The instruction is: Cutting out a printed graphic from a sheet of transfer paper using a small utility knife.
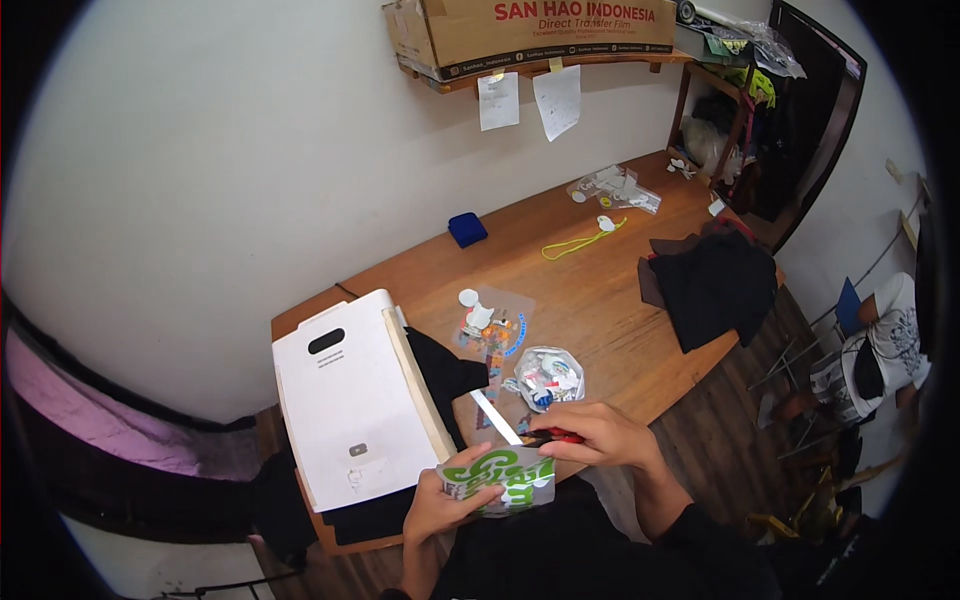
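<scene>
My left hand [438,508] grips a see-through film sheet [527,487] with green lettering, its thumb lying across the front. Red-handled scissors [566,436] are in my right hand [610,436], their dark blades at the film's upper edge. From that edge a narrow white strip [497,417] sticks out toward the table's far side. Just beyond my right hand stands a round container [577,368] full of white and coloured film scraps. A clear film with colourful prints [513,303] lies farther off, with white cut pieces on it.
A white heat-press-like machine [370,410] stands at left with black cloth [432,362] beside it. Farther along the wooden table [590,290] lie a blue pouch [467,229], a yellow cord [570,247], film pieces [625,188] and dark folded garments [712,285]. Another person [870,355] sits at right.
</scene>
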Tool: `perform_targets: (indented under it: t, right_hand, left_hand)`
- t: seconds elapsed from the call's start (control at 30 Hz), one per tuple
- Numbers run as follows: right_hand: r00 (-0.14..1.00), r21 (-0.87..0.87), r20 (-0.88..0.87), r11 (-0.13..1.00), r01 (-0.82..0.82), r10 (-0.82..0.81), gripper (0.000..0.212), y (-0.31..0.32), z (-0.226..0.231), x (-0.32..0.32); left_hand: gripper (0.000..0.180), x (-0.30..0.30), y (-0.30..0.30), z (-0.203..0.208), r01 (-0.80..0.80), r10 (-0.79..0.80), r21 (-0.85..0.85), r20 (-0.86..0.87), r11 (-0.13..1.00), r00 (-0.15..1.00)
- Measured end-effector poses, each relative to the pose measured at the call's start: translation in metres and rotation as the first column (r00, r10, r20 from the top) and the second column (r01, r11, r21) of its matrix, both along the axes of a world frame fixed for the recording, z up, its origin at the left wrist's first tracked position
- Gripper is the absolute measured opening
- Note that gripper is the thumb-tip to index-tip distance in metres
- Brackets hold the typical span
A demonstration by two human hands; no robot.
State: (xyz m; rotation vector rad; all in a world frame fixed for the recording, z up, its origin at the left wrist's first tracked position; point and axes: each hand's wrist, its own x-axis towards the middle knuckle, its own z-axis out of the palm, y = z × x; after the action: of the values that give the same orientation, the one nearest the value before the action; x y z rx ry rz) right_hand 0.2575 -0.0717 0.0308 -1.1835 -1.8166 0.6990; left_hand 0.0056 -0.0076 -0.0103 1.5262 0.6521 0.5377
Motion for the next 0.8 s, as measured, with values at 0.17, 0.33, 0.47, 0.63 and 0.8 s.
perform_targets:
  t: [0.17, 0.33, 0.47, 0.63, 0.8]
  right_hand:
    - [1.0, -0.004, 0.03, 1.0, -0.01, 0.01, 0.026, -0.002, -0.001, -0.007]
    - [1.0, 0.014, 0.022, 1.0, 0.003, -0.004, 0.027, -0.003, -0.001, -0.011]
    - [0.999, -0.011, 0.05, 1.0, 0.011, -0.011, 0.028, -0.006, 0.001, -0.014]
    - [0.998, -0.003, 0.063, 1.0, 0.031, -0.031, 0.028, -0.008, 0.001, -0.017]
    - [0.997, -0.005, 0.06, 0.999, 0.039, -0.038, 0.027, -0.007, 0.001, -0.019]
  left_hand:
    - [0.053, -0.002, 0.002, -0.003, 0.014, -0.013, -0.047, 0.029, 0.999, 0.999]
    - [0.053, -0.003, 0.006, -0.002, 0.04, -0.039, -0.02, 0.03, 0.999, 0.999]
    - [0.053, -0.006, 0.008, -0.002, 0.058, -0.057, -0.017, 0.04, 0.998, 0.998]
    - [0.053, -0.008, 0.013, -0.005, 0.085, -0.086, 0.013, 0.039, 0.996, 0.996]
    - [0.053, -0.007, 0.019, -0.004, 0.092, -0.094, 0.061, 0.025, 0.994, 0.995]
